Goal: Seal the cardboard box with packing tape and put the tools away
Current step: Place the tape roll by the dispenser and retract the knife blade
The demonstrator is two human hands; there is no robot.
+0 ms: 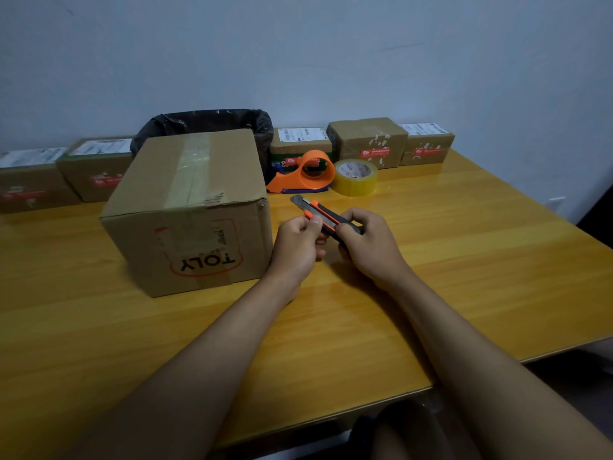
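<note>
A brown cardboard box (189, 207) with closed flaps and a strip of tape along its top stands on the yellow wooden table (464, 260), left of centre. Just right of the box, both hands hold an orange and black utility knife (323, 217) above the table, its blade end pointing away to the upper left. My left hand (297, 247) pinches the knife near the orange slider. My right hand (370, 245) wraps around the handle's rear end. Behind the knife lie an orange tape dispenser (306, 174) and a roll of yellowish packing tape (355, 177).
Several small taped parcels (368, 141) line the wall at the back of the table. A bin lined with a black bag (205, 122) stands behind the box. The table's right edge runs diagonally, with dark floor beyond.
</note>
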